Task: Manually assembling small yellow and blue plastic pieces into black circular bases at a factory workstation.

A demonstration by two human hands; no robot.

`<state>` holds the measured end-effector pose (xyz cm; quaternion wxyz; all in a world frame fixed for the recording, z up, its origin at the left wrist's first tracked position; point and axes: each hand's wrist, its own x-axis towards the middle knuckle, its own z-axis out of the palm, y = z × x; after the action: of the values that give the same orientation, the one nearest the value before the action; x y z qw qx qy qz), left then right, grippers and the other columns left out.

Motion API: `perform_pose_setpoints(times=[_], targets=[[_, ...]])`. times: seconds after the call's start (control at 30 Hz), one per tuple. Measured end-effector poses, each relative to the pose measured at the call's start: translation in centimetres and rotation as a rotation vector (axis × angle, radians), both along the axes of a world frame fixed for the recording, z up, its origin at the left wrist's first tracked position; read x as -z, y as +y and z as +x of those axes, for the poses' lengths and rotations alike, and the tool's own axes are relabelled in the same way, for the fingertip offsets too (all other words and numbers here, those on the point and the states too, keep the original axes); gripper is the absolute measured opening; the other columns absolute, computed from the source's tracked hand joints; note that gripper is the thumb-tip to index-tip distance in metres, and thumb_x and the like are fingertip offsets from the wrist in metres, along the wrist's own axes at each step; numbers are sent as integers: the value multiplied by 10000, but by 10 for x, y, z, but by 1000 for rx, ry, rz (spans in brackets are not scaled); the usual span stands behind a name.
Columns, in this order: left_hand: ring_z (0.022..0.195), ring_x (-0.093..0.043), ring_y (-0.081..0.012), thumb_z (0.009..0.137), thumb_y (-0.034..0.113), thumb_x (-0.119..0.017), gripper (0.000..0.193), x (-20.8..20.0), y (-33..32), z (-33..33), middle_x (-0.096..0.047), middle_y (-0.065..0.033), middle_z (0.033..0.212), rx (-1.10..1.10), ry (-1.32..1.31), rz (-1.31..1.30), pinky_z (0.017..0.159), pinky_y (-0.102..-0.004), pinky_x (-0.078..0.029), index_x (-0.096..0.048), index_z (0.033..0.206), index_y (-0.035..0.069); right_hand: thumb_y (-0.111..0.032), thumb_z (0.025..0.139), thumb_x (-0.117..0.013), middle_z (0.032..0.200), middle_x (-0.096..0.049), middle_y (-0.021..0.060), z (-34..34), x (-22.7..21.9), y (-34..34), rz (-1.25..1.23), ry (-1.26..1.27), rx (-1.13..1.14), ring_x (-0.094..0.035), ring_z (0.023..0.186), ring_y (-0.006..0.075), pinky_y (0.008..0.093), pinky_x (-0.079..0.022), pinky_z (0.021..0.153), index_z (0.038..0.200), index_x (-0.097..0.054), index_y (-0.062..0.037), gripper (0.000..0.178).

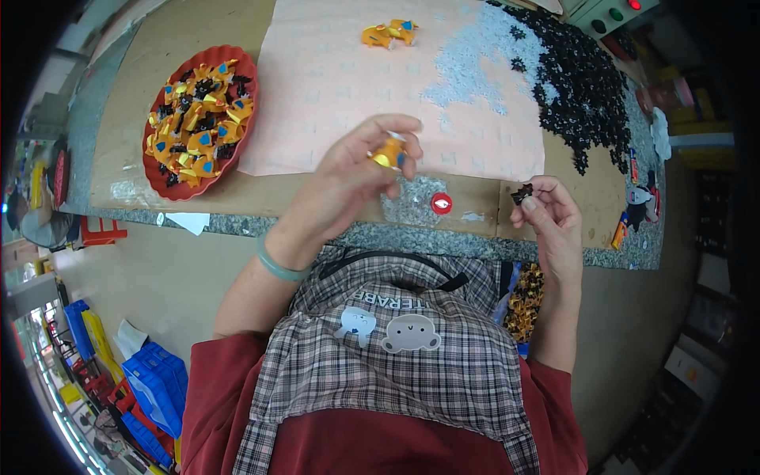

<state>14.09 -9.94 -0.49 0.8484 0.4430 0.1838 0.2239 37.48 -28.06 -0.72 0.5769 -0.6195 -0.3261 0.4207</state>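
My left hand (344, 174) is raised over the near edge of the pink sheet (340, 87), its fingers curled around a small orange and yellow plastic toy figure (388, 153). Between the thumb and fingertips of my right hand (556, 222) is a small dark, jagged plastic piece (521, 194), held apart from the figure near the table's front edge. Two more orange figures (388, 33) lie at the far middle of the sheet. Small black pieces (574, 87) are heaped at the far right, beside a spread of small pale pieces (483, 59).
A red scalloped bowl (227, 168) holds orange figures mixed with black pieces on the left. A round red object (441, 203) lies at the table's front edge (356, 235). Small tubes (620, 229) sit at the right. Below the table is a blue-edged container of orange parts (525, 305).
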Motion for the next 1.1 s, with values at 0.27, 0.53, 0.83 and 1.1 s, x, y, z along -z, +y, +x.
perform_pose_setpoints(times=[0.27, 0.53, 0.83, 1.1], targets=[[707, -462, -17, 965, 224, -587, 172, 0, -33, 11, -554, 35, 824, 246, 228, 68, 559, -169, -332, -622, 1034, 70, 13, 907, -612, 984, -642, 93, -42, -12, 22, 161, -66, -126, -627, 822, 126, 257, -514, 740, 1069, -601, 20, 163], [695, -472, -17, 972, 225, -593, 157, 4, -35, 6, -555, 44, 800, 283, 162, -11, 570, -172, -357, -618, 962, 70, 32, 903, -599, 1048, -617, 105, -52, -19, 37, 349, -507, -256, -601, 880, 117, 250, -508, 733, 1128, -606, 44, 225], [773, -505, -52, 930, 118, -632, 105, 11, -41, 9, -555, 28, 854, -37, 210, 603, 696, -207, -424, -591, 968, 28, -15, 953, -574, 931, -637, 63, -70, -5, 29, 80, 70, -130, -611, 781, 104, 238, -500, 708, 1128, -590, 35, 183], [842, -487, -43, 952, 133, -600, 130, 14, -31, -4, -554, 18, 927, 50, 92, 155, 727, -200, -406, -594, 1042, 39, -7, 936, -601, 923, -638, 54, -53, -2, 28, 99, -50, -133, -607, 791, 95, 219, -497, 674, 1096, -614, 28, 164]])
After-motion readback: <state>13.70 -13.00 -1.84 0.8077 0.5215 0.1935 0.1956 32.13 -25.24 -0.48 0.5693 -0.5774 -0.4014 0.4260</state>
